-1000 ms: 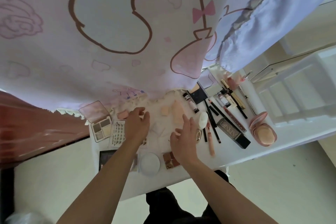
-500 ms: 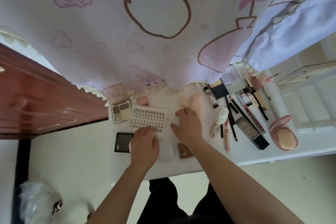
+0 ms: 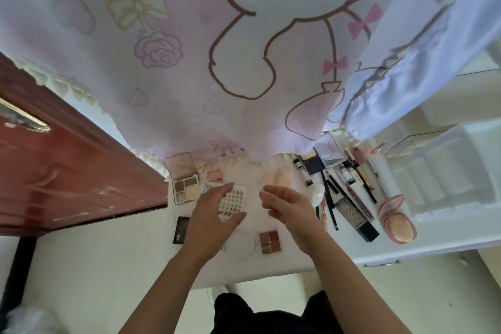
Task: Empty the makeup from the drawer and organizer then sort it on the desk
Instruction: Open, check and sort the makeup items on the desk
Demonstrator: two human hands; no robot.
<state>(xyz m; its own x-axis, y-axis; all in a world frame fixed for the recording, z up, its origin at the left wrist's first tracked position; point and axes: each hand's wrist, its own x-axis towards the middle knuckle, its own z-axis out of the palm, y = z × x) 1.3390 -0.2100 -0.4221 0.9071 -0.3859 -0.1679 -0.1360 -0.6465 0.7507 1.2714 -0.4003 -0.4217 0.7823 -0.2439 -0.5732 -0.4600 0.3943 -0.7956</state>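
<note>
Two bare hands hover over the middle of the white desk (image 3: 298,262), where the makeup lies spread out. The left hand (image 3: 208,214) holds a white lash tray (image 3: 234,199). Its thumb is at the near edge of the tray and its fingertips (image 3: 226,186) are at the far edge, with the fingers apart and only a little bent. I cannot tell whether the tray is lifted or rests on the desk. The right hand (image 3: 294,209) is just beside the tray. Its fingers are spread and relaxed, they point toward the left hand, and they grip nothing.

To the left of the tray an eyeshadow palette (image 3: 185,190) lies open with its mirror lid tilted up, and a black compact (image 3: 181,230) lies nearer to the person. Between the two wrists are a round white puff (image 3: 241,247) and a small red palette (image 3: 269,243), just beside each other. Behind the hands, close to the curtain hem, are a pink block (image 3: 215,175) and two peach sponges (image 3: 279,179).

On the right side of the desk, several thin pencils (image 3: 332,198), a gold tube (image 3: 360,169) and a long black box (image 3: 356,221) lie in a rough row. An open pink cushion compact (image 3: 397,221) is at the end of that row. Past it stands a white organizer (image 3: 439,171).

A printed curtain (image 3: 189,62) hangs over the far edge of the desk, and a red door (image 3: 67,157) fills the left side.
</note>
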